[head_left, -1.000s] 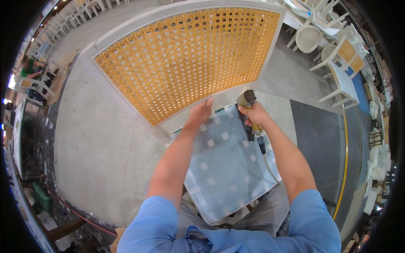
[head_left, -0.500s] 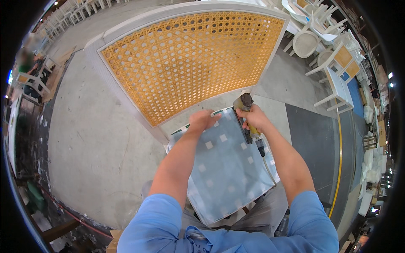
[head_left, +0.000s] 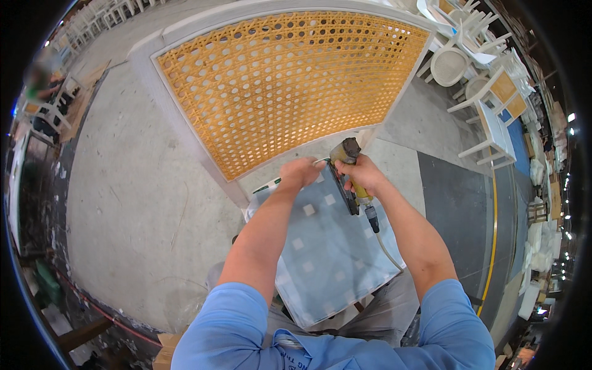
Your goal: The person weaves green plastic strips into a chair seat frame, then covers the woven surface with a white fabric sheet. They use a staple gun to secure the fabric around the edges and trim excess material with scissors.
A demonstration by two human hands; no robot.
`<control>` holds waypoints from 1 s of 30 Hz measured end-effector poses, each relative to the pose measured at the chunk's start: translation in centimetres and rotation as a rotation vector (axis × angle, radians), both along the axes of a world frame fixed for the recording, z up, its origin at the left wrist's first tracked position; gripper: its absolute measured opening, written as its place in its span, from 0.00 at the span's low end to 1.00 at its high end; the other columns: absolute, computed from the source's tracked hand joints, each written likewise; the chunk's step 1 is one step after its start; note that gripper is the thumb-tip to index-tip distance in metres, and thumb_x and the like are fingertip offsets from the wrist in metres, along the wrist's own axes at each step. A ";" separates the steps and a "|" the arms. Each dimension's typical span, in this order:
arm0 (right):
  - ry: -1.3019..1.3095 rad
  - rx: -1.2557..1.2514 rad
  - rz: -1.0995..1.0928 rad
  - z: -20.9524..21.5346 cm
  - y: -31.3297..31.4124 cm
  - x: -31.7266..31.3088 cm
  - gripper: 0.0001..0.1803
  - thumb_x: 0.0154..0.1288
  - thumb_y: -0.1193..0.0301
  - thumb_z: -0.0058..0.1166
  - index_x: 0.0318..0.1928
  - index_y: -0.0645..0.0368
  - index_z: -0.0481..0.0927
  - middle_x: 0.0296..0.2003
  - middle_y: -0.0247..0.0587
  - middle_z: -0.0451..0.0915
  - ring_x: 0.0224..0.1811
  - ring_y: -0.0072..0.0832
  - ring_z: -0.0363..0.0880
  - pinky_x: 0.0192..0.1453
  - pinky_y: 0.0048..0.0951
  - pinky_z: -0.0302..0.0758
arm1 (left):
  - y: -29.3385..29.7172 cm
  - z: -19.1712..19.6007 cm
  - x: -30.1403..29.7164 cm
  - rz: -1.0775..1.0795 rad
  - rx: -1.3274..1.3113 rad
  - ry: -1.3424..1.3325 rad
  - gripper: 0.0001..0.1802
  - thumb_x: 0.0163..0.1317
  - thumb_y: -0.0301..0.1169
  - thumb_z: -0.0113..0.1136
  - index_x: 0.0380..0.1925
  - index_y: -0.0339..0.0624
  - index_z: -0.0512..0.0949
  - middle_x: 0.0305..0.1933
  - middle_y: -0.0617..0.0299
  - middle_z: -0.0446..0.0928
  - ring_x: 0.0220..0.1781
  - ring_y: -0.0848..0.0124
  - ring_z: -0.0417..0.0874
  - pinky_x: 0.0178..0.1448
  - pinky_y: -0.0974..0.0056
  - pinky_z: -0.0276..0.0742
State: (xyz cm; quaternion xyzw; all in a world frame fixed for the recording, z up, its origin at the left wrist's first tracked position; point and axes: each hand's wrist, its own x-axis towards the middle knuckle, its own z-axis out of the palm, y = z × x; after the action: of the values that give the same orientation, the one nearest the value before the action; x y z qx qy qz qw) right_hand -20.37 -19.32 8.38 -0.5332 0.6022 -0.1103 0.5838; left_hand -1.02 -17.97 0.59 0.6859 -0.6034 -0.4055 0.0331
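In front of me is a chair seat covered with pale blue fabric with white squares (head_left: 311,246). My right hand (head_left: 365,174) grips a yellow and black pneumatic staple gun (head_left: 361,190), its nose at the seat's far edge. A thin air hose (head_left: 386,250) runs from its handle end toward my lap. Just left of the nose, my left hand (head_left: 300,171) pinches a narrow white strip with green marks (head_left: 269,184) along that far edge. Its fingertips are partly hidden. Beyond the seat stands the chair's curved white backrest frame (head_left: 142,86) with yellow cane webbing (head_left: 290,92).
White chairs and frames (head_left: 493,132) are stacked at the far right, beside a yellow floor line (head_left: 493,246). More chairs line the far left, where another person (head_left: 42,92) sits. A cardboard box (head_left: 165,351) lies low on the left.
My right hand has shifted the staple gun left along the seat's far edge, closer to my left hand. The left hand has moved slightly right. The view has shifted a little.
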 end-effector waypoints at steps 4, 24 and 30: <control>0.078 -0.025 -0.013 -0.6 0.3 0.3 0.18 0.74 0.57 0.67 0.50 0.57 0.81 0.34 0.34 0.82 0.22 0.25 0.78 0.23 0.32 0.74 | 0.0 0.0 -0.2 0.009 -0.004 0.027 0.31 0.79 0.64 0.43 0.69 0.65 0.81 0.67 0.63 0.84 0.71 0.60 0.81 0.71 0.51 0.75; 0.100 -0.070 0.015 -0.7 0.8 0.1 0.16 0.75 0.61 0.66 0.53 0.56 0.78 0.35 0.34 0.80 0.22 0.26 0.77 0.22 0.31 0.72 | 22.1 0.9 3.8 0.802 -0.376 -0.063 0.39 0.65 0.42 0.73 0.71 0.36 0.69 0.69 0.37 0.73 0.71 0.44 0.75 0.70 0.46 0.75; 0.064 -0.065 0.056 -0.3 1.1 2.6 0.14 0.75 0.61 0.66 0.49 0.56 0.79 0.32 0.34 0.80 0.21 0.26 0.76 0.21 0.31 0.72 | 17.2 -4.9 9.8 1.041 -0.612 0.595 0.42 0.64 0.36 0.77 0.72 0.37 0.65 0.66 0.43 0.77 0.67 0.52 0.80 0.68 0.51 0.77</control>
State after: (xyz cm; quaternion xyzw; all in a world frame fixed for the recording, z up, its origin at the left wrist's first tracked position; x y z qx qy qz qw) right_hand -17.77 -18.20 8.10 -0.5719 0.6014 -0.0964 0.5495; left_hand 8.77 -0.77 -4.35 0.7060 -0.2470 -0.3189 0.5821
